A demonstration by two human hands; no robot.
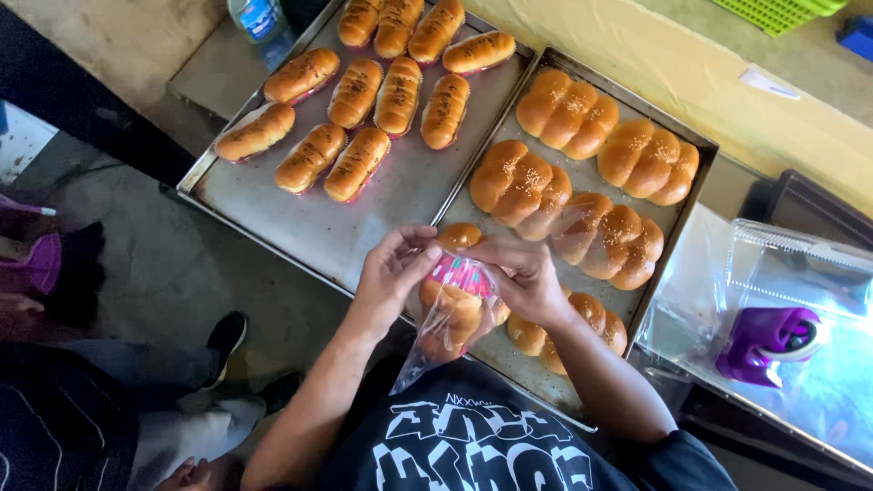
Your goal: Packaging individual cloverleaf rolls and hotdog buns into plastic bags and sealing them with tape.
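Note:
Both my hands hold a clear plastic bag with a pink printed top, and a braided sesame bun sits inside it. My left hand pinches the bag's left upper edge. My right hand grips the right side of the bag's mouth. The bag hangs over the near end of the right metal tray, which carries several braided sesame buns. The left metal tray holds several long glazed rolls in pink paper liners.
A purple tape dispenser lies on clear plastic bags at the right. A plastic bottle stands beyond the left tray. Another person's legs and black shoe are at lower left. A green basket sits at top right.

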